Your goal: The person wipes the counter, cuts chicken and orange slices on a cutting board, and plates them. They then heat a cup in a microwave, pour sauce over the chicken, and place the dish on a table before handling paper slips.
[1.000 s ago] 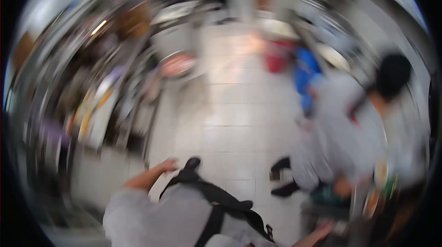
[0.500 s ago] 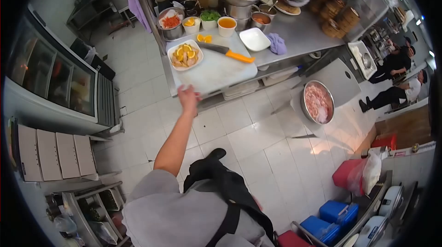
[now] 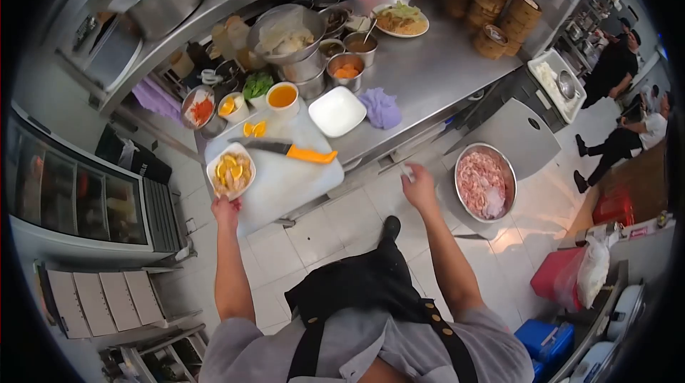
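Observation:
My left hand (image 3: 226,209) grips the near rim of a square white bowl (image 3: 247,185). Pieces of pale food topped with orange slices (image 3: 231,167) fill the bowl, which is on the left part of a white cutting board (image 3: 285,190). Lying across the board is a knife with an orange handle (image 3: 312,154). Two orange wedges (image 3: 255,128) lie behind the knife. My right hand (image 3: 419,187) hangs in the air in front of the counter, its fingers closed; something small and pale shows at the fingertips, too blurred to name.
An unfilled white dish (image 3: 337,111) and a purple cloth (image 3: 382,108) sit behind the board. Tubs of orange sauce (image 3: 282,96) and greens (image 3: 257,85) line the back. A steel bowl of raw meat (image 3: 486,182) stands at right. Two or more people (image 3: 612,83) are far right.
My left hand has moved onto the white bowl's rim from in front of the board. My right arm has come into view. The camera has shifted closer to the counter.

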Demonstrator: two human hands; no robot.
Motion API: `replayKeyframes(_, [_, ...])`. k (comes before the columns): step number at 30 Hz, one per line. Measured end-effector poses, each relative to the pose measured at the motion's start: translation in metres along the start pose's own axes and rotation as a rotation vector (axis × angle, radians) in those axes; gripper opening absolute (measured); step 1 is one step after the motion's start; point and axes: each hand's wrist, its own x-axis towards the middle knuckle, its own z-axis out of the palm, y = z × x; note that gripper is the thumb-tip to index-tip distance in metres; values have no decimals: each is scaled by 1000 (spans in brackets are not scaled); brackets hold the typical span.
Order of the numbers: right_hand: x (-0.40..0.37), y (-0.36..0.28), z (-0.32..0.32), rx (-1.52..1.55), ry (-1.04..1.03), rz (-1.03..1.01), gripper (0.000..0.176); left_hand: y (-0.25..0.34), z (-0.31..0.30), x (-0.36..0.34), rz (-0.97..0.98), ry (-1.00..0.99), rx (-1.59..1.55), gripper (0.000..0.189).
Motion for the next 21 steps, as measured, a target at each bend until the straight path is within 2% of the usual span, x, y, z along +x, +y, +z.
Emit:
replayKeyframes(2, [84,18,27,-92,132,-250,35,-12,13,-24,-12,-2,-17,25])
replayKeyframes(6, [181,9,69,-239,27,-312,37,-30,51,-62,3,9,-48,33])
replayKeyframes(7, [194,14,75,-229,35,-302,37,-29,62,-67,-38,87,-113,33])
replayKeyframes(9, [214,34,84,-293,-170,-295,36,-23,79,-82,-167,241,-218,34])
replayKeyframes(10, [231,49,86,-291,-159,-275,36,-19,82,-90,-252,319,-264,36])
replayKeyframes(12, [267,82,82,-350,-118,-355,35,-25,62,-107,-303,188,-57,37])
replayKeyframes(14, [324,109,63,-409,-102,-251,35,10,159,-166,-247,104,359,34])
replayKeyframes(15, [357,129,55,-511,-67,-209,36,20,202,-177,-310,-110,390,32])
replayKeyframes(16, [397,149,43,-615,-24,-171,37,19,248,-171,-365,-331,413,30])
replayKeyframes(17, [429,166,25,-791,56,-37,39,7,291,-157,-384,-565,363,29])
replayKeyframes(18, [456,198,9,-711,239,125,39,-2,330,-142,-407,-792,315,29])
replayKeyframes(19, [472,233,-15,-707,384,177,35,-21,375,-120,-388,-894,282,30])
replayKeyframes(20, [472,260,-42,-857,367,260,41,-34,428,-96,-350,-973,222,29])
replayKeyframes(21, [467,268,-72,-882,318,293,38,-53,477,-69,-280,-936,307,32])
